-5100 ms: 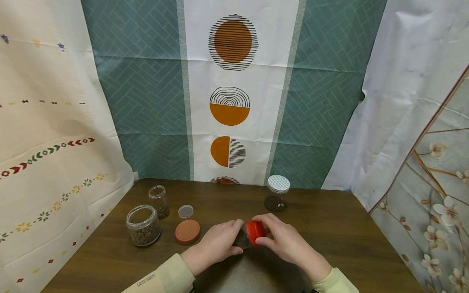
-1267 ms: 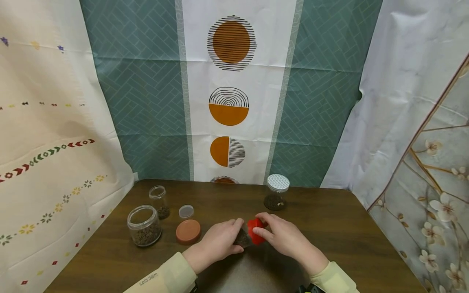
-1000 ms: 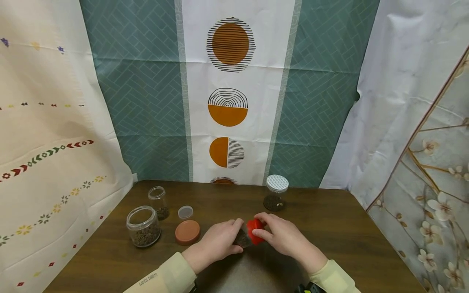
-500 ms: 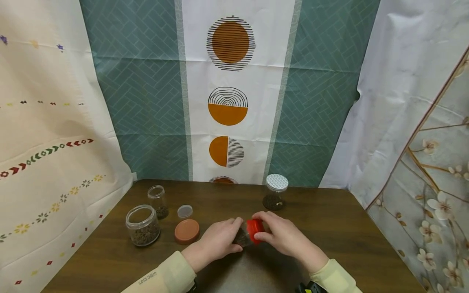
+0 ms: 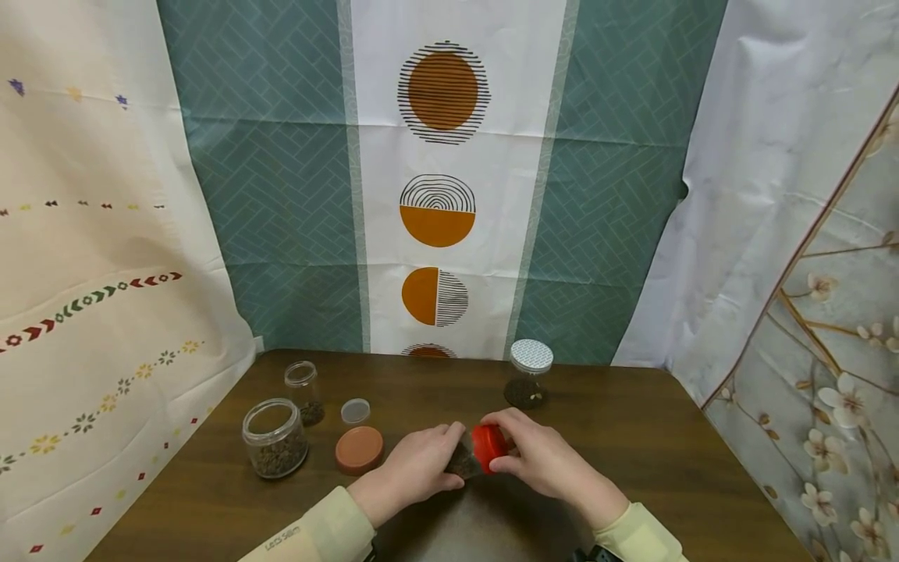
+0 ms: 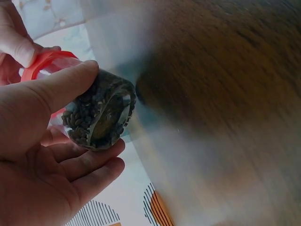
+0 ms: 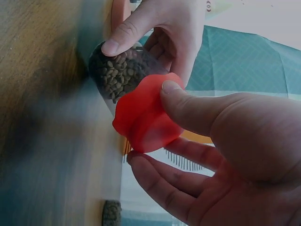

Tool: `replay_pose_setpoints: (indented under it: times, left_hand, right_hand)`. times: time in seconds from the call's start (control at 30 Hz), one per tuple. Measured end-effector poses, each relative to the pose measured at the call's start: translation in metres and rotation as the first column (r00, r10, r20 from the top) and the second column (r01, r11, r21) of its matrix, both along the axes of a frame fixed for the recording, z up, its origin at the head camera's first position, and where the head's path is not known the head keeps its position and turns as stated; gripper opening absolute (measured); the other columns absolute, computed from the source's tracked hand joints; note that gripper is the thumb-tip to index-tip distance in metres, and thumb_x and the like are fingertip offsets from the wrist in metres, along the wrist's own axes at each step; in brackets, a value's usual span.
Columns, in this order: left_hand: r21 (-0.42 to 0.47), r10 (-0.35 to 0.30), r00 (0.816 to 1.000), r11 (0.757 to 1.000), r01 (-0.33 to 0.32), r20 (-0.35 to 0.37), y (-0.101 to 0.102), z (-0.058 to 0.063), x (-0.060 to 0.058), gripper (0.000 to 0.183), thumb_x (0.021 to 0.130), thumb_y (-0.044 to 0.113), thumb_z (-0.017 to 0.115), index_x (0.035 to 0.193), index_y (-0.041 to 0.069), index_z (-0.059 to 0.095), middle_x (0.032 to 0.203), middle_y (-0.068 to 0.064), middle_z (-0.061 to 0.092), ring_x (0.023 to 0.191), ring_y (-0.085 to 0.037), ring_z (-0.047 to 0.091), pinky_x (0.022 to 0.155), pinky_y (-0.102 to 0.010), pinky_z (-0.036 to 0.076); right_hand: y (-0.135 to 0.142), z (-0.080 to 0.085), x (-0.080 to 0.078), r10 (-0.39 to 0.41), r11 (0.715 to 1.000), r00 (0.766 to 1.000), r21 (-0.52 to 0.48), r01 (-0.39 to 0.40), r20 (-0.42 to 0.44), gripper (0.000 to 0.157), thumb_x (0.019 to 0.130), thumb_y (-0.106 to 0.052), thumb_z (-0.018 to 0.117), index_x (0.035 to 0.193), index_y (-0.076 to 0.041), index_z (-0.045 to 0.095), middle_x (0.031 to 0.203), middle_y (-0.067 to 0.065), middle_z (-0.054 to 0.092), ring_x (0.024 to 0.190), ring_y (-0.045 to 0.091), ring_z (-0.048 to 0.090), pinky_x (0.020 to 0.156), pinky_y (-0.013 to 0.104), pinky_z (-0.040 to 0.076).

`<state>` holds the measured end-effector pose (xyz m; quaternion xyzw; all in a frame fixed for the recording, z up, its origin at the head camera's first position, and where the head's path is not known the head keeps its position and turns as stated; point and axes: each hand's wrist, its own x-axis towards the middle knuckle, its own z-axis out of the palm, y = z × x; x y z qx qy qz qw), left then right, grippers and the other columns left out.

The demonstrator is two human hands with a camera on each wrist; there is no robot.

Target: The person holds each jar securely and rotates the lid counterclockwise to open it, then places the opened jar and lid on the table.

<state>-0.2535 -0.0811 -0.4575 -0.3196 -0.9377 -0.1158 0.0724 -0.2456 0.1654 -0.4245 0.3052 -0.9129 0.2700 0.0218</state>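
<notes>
A clear jar (image 5: 463, 460) holding small brown bean-like pieces lies tilted between my two hands, its base toward the left. My left hand (image 5: 414, 470) grips the jar's body, thumb and fingers on opposite sides in the left wrist view. On its mouth sits a red lid (image 7: 148, 115) with a wavy rim. My right hand (image 5: 541, 453) holds this lid, its thumb on the rim and its fingertips at the far edge. The brown pieces (image 7: 117, 77) are gathered toward the base end.
At the left of the wooden table (image 5: 618, 437) stand a wide uncovered jar (image 5: 275, 451) and a narrow uncovered jar (image 5: 304, 394), both part-filled. Beside them lie a terracotta-coloured lid (image 5: 360, 449) and a small clear lid (image 5: 355, 410). A white-lidded jar (image 5: 528, 375) stands at the back right.
My right thumb has shifted along the red lid's rim, up and then back down toward me, while the lid stays on the jar. The left hand and jar hold their place.
</notes>
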Motion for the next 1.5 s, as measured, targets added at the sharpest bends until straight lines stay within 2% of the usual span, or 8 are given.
replay_pose_setpoints:
  times: [0.33, 0.53, 1.2, 1.5]
  left_hand:
    - [0.006, -0.001, 1.0, 1.0, 0.001, 0.008, -0.0008, 0.0015, 0.0005, 0.063, 0.085, 0.034, 0.1, 0.129, 0.01, 0.061, 0.109, -0.004, 0.072, 0.089, -0.014, 0.07, 0.082, -0.036, 0.061]
    - [0.003, -0.001, 1.0, 1.0, 0.001, 0.018, -0.0011, 0.0014, 0.0004, 0.064, 0.085, 0.034, 0.099, 0.131, 0.009, 0.061, 0.111, -0.005, 0.073, 0.09, -0.015, 0.07, 0.081, -0.036, 0.061]
    - [0.006, 0.02, 0.999, 1.0, -0.02, 0.048, -0.0044, 0.0008, 0.0022, 0.066, 0.088, 0.036, 0.097, 0.134, 0.007, 0.06, 0.113, -0.006, 0.072, 0.093, -0.018, 0.072, 0.083, -0.038, 0.062]
    - [0.027, 0.025, 0.998, 0.999, -0.027, 0.061, -0.006, 0.0002, 0.0028, 0.067, 0.089, 0.036, 0.096, 0.135, 0.006, 0.059, 0.114, -0.007, 0.073, 0.094, -0.018, 0.072, 0.082, -0.038, 0.062]
  right_hand:
    - [0.0016, -0.0002, -0.001, 0.038, 0.999, 0.999, -0.001, -0.038, -0.033, 0.055, 0.094, -0.018, 0.091, 0.142, -0.018, 0.065, 0.134, -0.006, 0.063, 0.106, 0.02, 0.07, 0.087, 0.04, 0.061]
    - [0.003, -0.0008, -0.0014, 0.047, 0.999, 0.999, -0.004, -0.047, -0.025, 0.056, 0.093, -0.017, 0.091, 0.142, -0.019, 0.064, 0.136, -0.007, 0.061, 0.11, 0.019, 0.068, 0.089, 0.042, 0.061]
    - [0.0086, 0.0025, 0.0017, 0.013, 1.0, 0.998, -0.021, -0.014, -0.058, 0.058, 0.092, -0.017, 0.092, 0.142, -0.027, 0.064, 0.138, -0.012, 0.059, 0.114, 0.019, 0.069, 0.088, 0.041, 0.06]
    - [0.0095, 0.0024, 0.0026, -0.012, 0.999, 0.998, -0.033, 0.01, -0.054, 0.058, 0.092, -0.016, 0.091, 0.142, -0.027, 0.064, 0.139, -0.009, 0.059, 0.115, 0.021, 0.071, 0.088, 0.043, 0.061]
